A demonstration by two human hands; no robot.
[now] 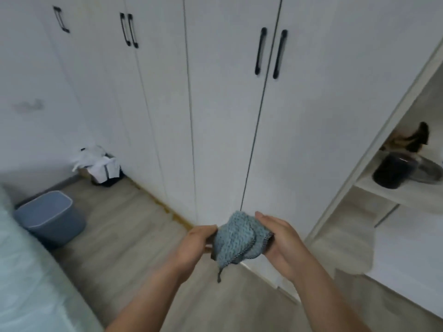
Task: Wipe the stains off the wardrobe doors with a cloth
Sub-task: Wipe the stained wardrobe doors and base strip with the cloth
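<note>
2 hands (199, 238) (280, 238) grip cloth (236, 236) together.

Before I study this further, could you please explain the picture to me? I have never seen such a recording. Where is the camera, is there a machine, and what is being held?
There is no machine here: a person works with two bare hands. The single picture comes from a camera worn on the head, looking forward and down. The left hand and the right hand hold a bunched blue cloth between them, fingers curled round it. In front stand the white wardrobe doors with black handles; the cloth is not yet on them. A blue bin stands on the wooden floor, to the left.
</note>
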